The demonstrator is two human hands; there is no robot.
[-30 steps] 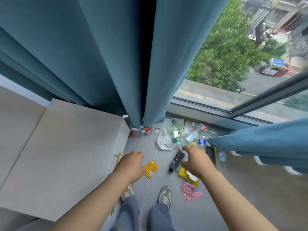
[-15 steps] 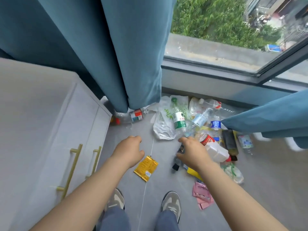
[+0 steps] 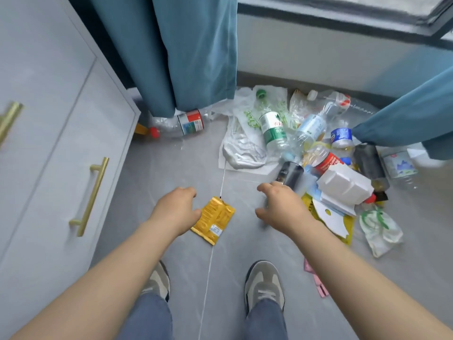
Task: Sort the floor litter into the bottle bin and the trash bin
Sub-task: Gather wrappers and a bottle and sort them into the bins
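Litter lies on the grey floor below the window. A yellow foil wrapper (image 3: 213,219) lies just right of my left hand (image 3: 175,211), whose fingers hang loosely curled and hold nothing. My right hand (image 3: 279,207) hovers with relaxed, spread fingers in front of a dark can (image 3: 290,173), not touching it. Behind it lie a green-labelled bottle (image 3: 272,127), a blue-labelled bottle (image 3: 310,127), a red-labelled bottle (image 3: 323,159) and a white crushed carton (image 3: 345,185). Another bottle with a red cap (image 3: 181,126) lies under the curtain. No bin is in view.
A white drawer cabinet with brass handles (image 3: 89,196) stands at the left. Blue curtains (image 3: 193,50) hang down to the floor at the back, and another curtain fold (image 3: 411,119) lies at the right. White plastic bags (image 3: 241,146) and pink scraps (image 3: 316,278) lie around. My shoes (image 3: 263,285) stand on bare floor.
The view has tilted down from the window to the floor and come closer to the litter. Both hands have lowered toward it, the right one nearing the dark can.
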